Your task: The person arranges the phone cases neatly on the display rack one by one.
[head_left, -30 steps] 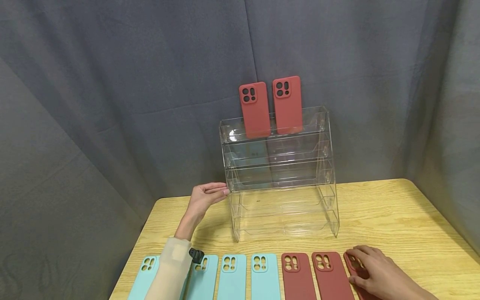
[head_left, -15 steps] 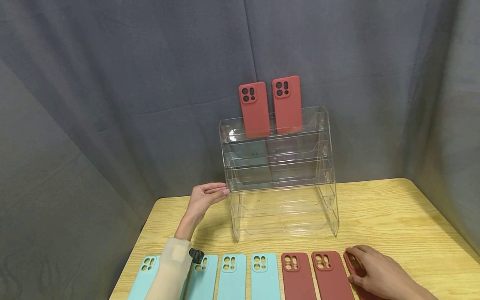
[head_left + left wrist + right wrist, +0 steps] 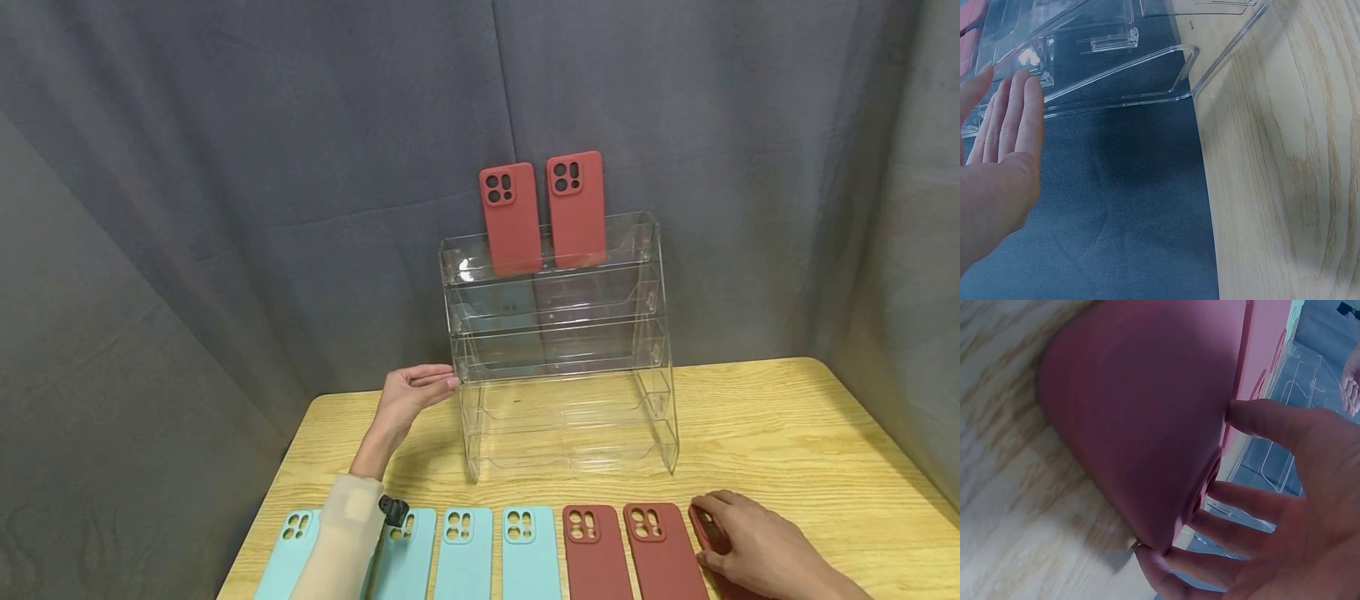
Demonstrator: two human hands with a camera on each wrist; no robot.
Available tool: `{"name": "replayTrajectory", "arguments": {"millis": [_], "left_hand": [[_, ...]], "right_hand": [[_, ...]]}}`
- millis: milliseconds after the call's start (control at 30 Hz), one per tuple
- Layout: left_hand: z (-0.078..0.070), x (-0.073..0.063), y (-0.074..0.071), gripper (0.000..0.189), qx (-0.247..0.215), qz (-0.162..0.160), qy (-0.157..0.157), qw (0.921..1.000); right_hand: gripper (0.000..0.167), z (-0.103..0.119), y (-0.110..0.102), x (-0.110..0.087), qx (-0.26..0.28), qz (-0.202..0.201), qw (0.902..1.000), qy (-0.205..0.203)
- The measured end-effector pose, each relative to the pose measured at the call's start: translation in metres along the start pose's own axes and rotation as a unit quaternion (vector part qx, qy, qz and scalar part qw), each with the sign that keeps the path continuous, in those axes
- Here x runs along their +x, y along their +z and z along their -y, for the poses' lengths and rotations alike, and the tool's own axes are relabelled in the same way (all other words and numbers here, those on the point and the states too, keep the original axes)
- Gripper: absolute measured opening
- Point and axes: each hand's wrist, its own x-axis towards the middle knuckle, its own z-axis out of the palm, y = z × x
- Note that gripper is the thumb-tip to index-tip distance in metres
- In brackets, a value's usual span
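My left hand [image 3: 401, 404] touches the left side of a clear acrylic tiered rack [image 3: 566, 379], fingers straight; the left wrist view shows the fingertips [image 3: 1021, 81] right at the panel. At the front right, my right hand [image 3: 761, 542] grips a dark red phone case [image 3: 707, 527] that lies at the row's right end. In the right wrist view, thumb and fingers hold opposite edges of the case [image 3: 1141, 419]. The hand hides most of it in the head view. Two red phone cases, a left one [image 3: 513, 221] and a right one [image 3: 577, 208], stand in the rack's top tier.
Two more dark red cases, one [image 3: 597, 554] beside the other [image 3: 665, 550], lie on the wooden table [image 3: 780, 433]. Left of them is a row of turquoise cases [image 3: 530, 554], partly covered by the left sleeve [image 3: 341, 533]. A grey curtain [image 3: 337, 167] hangs behind.
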Motion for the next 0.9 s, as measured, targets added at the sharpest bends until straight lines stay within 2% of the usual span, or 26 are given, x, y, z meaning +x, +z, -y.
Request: {"name": "replayTrajectory", "arguments": {"millis": [233,400,500,567,667,900], "left_hand": [[0.001,0.0,-0.001,0.038,-0.005,0.0,-0.003,1.0],[0.001,0.0,-0.001,0.039,-0.001,0.004,-0.001,1.0],[0.0,0.0,0.0,0.04,0.0,0.008,-0.001,1.0],[0.0,0.0,0.0,0.04,-0.002,0.008,0.0,1.0],[0.0,0.001,0.0,0.04,-0.007,0.009,0.0,0.9999],[0.002,0.001,0.0,0.04,-0.004,0.005,-0.002,1.0]], "right_hand": [[0.05,0.001,0.0,-0.001,0.004,-0.011,0.9999,0.005],[0.037,0.001,0.0,-0.003,0.006,-0.021,0.9997,-0.01],[0.038,0.001,-0.005,-0.002,0.002,-0.027,0.9996,-0.012],[0.045,0.002,-0.011,0.001,0.004,-0.034,0.9993,-0.013],[0.059,0.005,-0.022,0.005,0.005,-0.053,0.9985,-0.015],[0.056,0.018,-0.048,0.016,0.027,-0.134,0.9895,-0.047]]}}
